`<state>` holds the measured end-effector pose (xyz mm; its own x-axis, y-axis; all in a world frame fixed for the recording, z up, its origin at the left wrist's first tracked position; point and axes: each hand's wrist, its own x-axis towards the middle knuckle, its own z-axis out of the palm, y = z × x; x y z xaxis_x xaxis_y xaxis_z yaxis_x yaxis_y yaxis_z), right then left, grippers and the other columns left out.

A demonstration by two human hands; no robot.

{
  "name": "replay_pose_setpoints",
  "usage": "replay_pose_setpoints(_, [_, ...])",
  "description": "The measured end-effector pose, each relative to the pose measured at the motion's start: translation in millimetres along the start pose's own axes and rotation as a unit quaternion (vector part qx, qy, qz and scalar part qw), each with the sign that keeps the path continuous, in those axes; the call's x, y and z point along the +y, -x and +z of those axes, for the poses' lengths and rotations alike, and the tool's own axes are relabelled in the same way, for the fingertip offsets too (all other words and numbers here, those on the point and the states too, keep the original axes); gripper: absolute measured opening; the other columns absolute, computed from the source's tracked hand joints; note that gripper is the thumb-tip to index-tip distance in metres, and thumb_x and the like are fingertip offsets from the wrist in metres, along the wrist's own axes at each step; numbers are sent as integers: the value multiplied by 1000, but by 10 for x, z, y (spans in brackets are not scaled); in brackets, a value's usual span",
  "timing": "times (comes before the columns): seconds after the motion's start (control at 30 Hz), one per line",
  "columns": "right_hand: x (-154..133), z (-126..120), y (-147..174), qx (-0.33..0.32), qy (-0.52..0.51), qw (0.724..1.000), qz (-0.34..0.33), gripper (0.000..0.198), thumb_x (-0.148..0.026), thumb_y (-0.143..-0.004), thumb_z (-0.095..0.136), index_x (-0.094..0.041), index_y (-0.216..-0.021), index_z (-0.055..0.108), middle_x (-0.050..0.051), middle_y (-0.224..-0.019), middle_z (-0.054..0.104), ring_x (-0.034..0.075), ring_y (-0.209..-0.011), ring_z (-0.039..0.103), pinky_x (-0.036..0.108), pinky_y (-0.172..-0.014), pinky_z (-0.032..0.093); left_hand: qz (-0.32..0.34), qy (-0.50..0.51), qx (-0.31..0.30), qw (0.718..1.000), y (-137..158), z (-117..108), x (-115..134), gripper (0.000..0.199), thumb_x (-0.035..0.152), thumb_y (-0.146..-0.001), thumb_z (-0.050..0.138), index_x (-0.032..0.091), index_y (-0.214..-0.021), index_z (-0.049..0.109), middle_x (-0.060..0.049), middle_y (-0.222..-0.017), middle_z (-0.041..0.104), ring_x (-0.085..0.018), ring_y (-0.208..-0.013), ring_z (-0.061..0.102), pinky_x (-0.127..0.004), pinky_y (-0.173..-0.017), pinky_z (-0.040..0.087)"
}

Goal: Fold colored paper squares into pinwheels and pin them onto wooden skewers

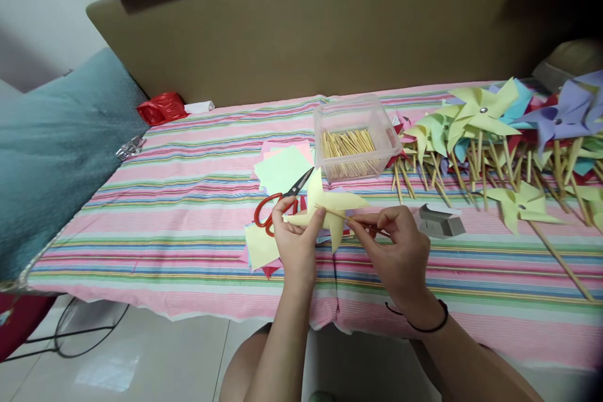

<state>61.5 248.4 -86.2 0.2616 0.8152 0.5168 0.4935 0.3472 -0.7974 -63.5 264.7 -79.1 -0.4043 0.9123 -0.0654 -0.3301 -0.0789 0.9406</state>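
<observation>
A pale yellow paper pinwheel (336, 202) is held up over the striped cloth, its blades folded. My left hand (298, 235) pinches it near the middle, thumb on the near face. The fingers of my right hand (400, 245) are closed around a thin wooden stick (355, 221), whose far end meets the back of the pinwheel. Whether stick and paper are fastened together cannot be made out. Just behind my left hand lie red-handled scissors (287, 199), blades pointing away to the right. Paper squares (262, 247) in several colours lie beneath and beside the pinwheel.
A clear plastic box (358, 169) of wooden sticks stands behind my hands. Many pinwheels on sticks (483, 110) are heaped at the right. A small grey box (440, 223) sits by my right hand. Pale green sheets (282, 166) lie behind the scissors; a red bag (162, 108) is at the back left.
</observation>
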Motion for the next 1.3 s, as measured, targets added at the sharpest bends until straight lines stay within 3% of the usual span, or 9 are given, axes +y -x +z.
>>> replay_pose_setpoints(0.23, [-16, 4, 18, -3, -6, 1000, 6, 31, -22, -77, 70, -24, -72, 39, 1, -71, 72, 15, -60, 67, 27, -54, 53, 35, -13, 21, 999, 7, -2, 25, 55, 25, -62, 81, 22, -104, 45, 2, -77, 65, -10, -59, 63, -21, -58, 49])
replay_pose_setpoints(0.53, [-21, 20, 33, -3, -28, 999, 27, 32, -24, -77, 71, -24, -73, 39, 1, -72, 72, 17, -63, 69, 28, -54, 54, 30, -3, 20, 999, 4, 0, 33, 55, 24, -61, 81, 22, -100, 42, 1, -80, 67, -12, -63, 65, -23, -62, 50])
replay_pose_setpoints(0.7, [-11, 21, 14, 2, -38, 999, 33, 33, -24, -76, 72, -24, -73, 39, 1, -72, 71, 18, -65, 70, 28, -55, 54, 19, 16, -11, 1000, 11, 4, 15, 54, 25, -65, 79, 22, -104, 43, 1, -79, 66, -11, -66, 65, -22, -65, 49])
replay_pose_setpoints(0.8, [-6, 19, 9, 4, -42, 998, 47, 34, -23, -75, 73, -24, -73, 39, 1, -72, 72, 19, -69, 70, 29, -57, 54, 1, 19, -21, 1000, 20, 2, 12, 51, 28, -68, 77, 22, -105, 43, 3, -72, 64, -9, -60, 61, -20, -60, 46])
replay_pose_setpoints(0.93, [-1, 16, 14, 2, -45, 998, 43, 34, -21, -74, 73, -24, -74, 39, 2, -73, 72, 19, -68, 70, 29, -58, 54, -16, 18, -18, 1000, 21, -4, 14, 49, 29, -69, 77, 22, -105, 44, 5, -68, 61, -7, -54, 56, -17, -54, 41])
replay_pose_setpoints(1.1, [5, 18, 24, 1, -42, 998, 39, 34, -21, -74, 73, -24, -74, 39, 2, -74, 72, 19, -69, 70, 29, -59, 54, -19, 30, -15, 999, 19, -1, 24, 50, 27, -68, 77, 22, -105, 43, 3, -74, 64, -9, -61, 60, -19, -59, 43])
replay_pose_setpoints(1.3, [7, 20, 31, -9, -34, 999, 40, 33, -22, -75, 72, -24, -75, 39, 1, -73, 72, 19, -70, 71, 28, -59, 54, -37, 27, -6, 999, 14, -2, 37, 52, 26, -66, 76, 22, -105, 42, 4, -72, 64, -8, -57, 58, -19, -59, 44])
